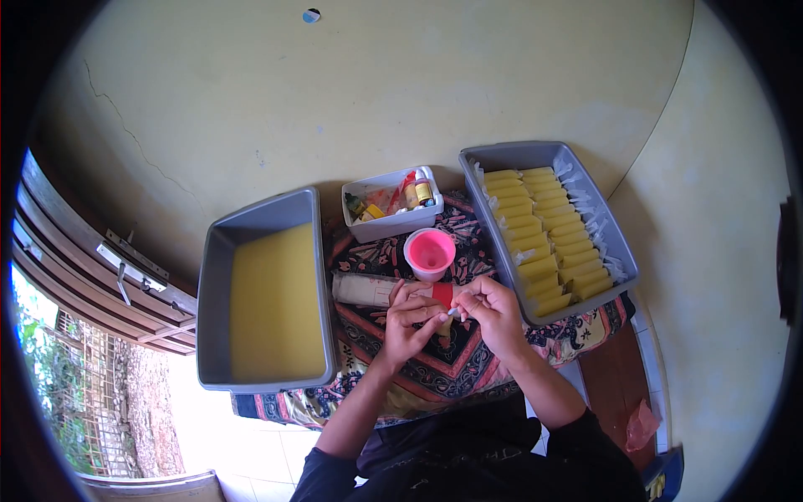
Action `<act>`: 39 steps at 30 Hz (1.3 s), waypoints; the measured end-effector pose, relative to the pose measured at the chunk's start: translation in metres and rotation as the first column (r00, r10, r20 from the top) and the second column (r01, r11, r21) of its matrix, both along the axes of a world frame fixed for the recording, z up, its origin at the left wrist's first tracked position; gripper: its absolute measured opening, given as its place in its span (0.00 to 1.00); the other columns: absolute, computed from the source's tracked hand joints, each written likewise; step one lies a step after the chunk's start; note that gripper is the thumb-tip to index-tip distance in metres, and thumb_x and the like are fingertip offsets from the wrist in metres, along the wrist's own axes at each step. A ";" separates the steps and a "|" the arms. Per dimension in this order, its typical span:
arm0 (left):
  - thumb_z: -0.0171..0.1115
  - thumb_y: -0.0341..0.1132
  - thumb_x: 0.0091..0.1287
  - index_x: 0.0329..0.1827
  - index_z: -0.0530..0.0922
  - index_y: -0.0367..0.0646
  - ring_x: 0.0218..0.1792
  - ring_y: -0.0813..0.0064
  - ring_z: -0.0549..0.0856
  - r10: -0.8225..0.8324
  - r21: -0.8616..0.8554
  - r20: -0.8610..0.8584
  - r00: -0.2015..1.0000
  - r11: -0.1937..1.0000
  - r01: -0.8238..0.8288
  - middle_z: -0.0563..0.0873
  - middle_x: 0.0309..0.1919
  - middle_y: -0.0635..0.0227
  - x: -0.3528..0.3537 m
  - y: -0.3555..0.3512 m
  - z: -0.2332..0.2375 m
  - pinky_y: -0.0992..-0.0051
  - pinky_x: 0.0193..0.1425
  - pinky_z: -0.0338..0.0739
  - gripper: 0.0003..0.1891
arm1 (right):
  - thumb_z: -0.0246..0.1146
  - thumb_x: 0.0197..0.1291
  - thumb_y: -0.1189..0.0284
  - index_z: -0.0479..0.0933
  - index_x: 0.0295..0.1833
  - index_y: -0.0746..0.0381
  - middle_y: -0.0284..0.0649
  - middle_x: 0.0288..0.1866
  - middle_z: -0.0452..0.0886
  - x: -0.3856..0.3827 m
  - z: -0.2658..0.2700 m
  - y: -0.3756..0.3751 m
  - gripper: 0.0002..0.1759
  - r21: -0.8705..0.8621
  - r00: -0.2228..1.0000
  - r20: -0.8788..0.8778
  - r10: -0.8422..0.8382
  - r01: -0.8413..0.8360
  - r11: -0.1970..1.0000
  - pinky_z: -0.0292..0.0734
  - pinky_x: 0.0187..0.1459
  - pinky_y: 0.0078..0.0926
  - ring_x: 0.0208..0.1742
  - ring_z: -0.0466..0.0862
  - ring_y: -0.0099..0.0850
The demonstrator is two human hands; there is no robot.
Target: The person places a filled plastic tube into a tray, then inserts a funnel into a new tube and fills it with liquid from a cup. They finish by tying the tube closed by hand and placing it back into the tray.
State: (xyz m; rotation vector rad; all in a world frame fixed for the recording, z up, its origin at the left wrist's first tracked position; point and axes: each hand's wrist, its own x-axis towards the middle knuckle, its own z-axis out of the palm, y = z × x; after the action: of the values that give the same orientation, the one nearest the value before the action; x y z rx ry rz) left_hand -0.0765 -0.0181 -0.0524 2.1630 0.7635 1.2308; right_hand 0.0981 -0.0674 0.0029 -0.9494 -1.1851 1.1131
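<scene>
Both grips narrow; your left hand [414,322] and right hand [495,311] pinch a small pale piece [452,311]; loosen and it drops; an elbow bump could slosh the grey tub [214,284].

We find a cloth [435,368] at the centre of the frame. A large tub [259,209] rests on its left edge with liquid [274,305] in it. A second tub [519,151] rests on the right edge, in the upper right, with packets [548,230] in rows inside. Between the tubs, toward the top, a small box [393,224] holds bottles [418,192]. A cup [430,253] stands just below the box. Lower left of the cup, a roll [364,289] lies on its side. Our left hand [410,322] and right hand [495,311] meet just below the roll.
</scene>
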 end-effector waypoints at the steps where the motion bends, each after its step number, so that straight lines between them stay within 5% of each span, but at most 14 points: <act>1: 0.69 0.34 0.58 0.37 0.88 0.46 0.58 0.62 0.79 0.002 -0.003 0.002 1.000 1.000 -0.002 0.89 0.37 0.70 0.000 0.000 0.000 0.53 0.72 0.52 0.06 | 0.57 0.69 0.77 0.74 0.37 0.66 0.36 0.32 0.80 0.000 0.001 0.001 0.06 -0.001 1.000 0.000 -0.002 0.002 1.000 0.72 0.35 0.16 0.31 0.76 0.18; 9: 0.70 0.34 0.57 0.36 0.88 0.47 0.59 0.61 0.78 0.022 -0.106 0.094 0.995 0.994 -0.012 0.88 0.39 0.70 0.003 -0.004 0.008 0.53 0.73 0.51 0.06 | 0.59 0.69 0.76 0.75 0.39 0.68 0.36 0.33 0.81 -0.002 0.002 0.007 0.06 0.023 0.996 0.029 0.084 -0.085 0.996 0.74 0.36 0.16 0.33 0.78 0.18; 24: 0.71 0.37 0.57 0.36 0.89 0.50 0.58 0.66 0.78 0.096 0.020 0.028 0.995 0.995 -0.097 0.89 0.36 0.73 0.006 -0.019 0.004 0.54 0.73 0.51 0.06 | 0.59 0.68 0.78 0.74 0.36 0.67 0.36 0.31 0.81 0.002 0.015 -0.006 0.06 0.026 0.999 0.025 0.025 -0.026 0.999 0.71 0.33 0.15 0.31 0.77 0.16; 27: 0.70 0.34 0.58 0.38 0.89 0.46 0.56 0.66 0.79 0.082 0.024 0.025 0.996 0.996 -0.082 0.89 0.36 0.70 0.007 -0.022 0.007 0.58 0.70 0.58 0.07 | 0.60 0.68 0.77 0.75 0.37 0.67 0.36 0.32 0.81 0.002 0.019 -0.007 0.06 0.026 0.999 -0.008 0.035 -0.034 0.999 0.71 0.33 0.15 0.31 0.77 0.16; 32: 0.66 0.27 0.63 0.41 0.85 0.35 0.46 0.72 0.82 0.010 -0.402 0.175 0.985 0.913 0.063 0.87 0.35 0.61 0.014 -0.032 0.016 0.75 0.50 0.75 0.06 | 0.61 0.66 0.78 0.77 0.44 0.69 0.39 0.36 0.82 0.015 0.031 0.002 0.05 0.040 0.994 0.020 0.107 -0.108 0.993 0.75 0.38 0.18 0.33 0.79 0.19; 36: 0.66 0.25 0.63 0.39 0.85 0.35 0.42 0.69 0.84 0.057 -0.410 0.202 0.978 0.911 0.032 0.87 0.36 0.60 0.023 -0.037 0.028 0.73 0.47 0.77 0.05 | 0.62 0.64 0.80 0.73 0.57 0.69 0.43 0.48 0.81 0.013 0.033 0.003 0.16 0.097 0.997 -0.038 0.070 -0.066 0.993 0.78 0.48 0.22 0.43 0.81 0.23; 37: 0.65 0.24 0.64 0.40 0.84 0.34 0.43 0.72 0.83 0.129 -0.476 0.345 0.930 0.878 0.055 0.86 0.39 0.61 0.025 -0.038 0.029 0.74 0.48 0.76 0.04 | 0.62 0.64 0.80 0.73 0.57 0.69 0.43 0.48 0.81 0.016 0.031 0.002 0.16 0.097 0.997 -0.038 0.064 -0.060 0.993 0.78 0.48 0.22 0.43 0.81 0.23; 39: 0.61 0.24 0.68 0.41 0.84 0.32 0.45 0.78 0.81 0.217 -0.555 0.487 0.846 0.825 0.108 0.82 0.46 0.65 0.025 -0.037 0.028 0.77 0.51 0.75 0.05 | 0.63 0.64 0.79 0.69 0.62 0.68 0.43 0.55 0.78 0.026 0.025 -0.001 0.22 0.044 0.987 0.156 0.037 -0.044 0.998 0.77 0.55 0.24 0.53 0.80 0.25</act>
State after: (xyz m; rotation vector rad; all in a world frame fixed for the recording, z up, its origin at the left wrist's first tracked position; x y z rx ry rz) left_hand -0.0517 -0.0550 -0.0245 1.2344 0.8144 1.3346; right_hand 0.1245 -0.0683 0.0281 -0.9930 -1.3564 1.0531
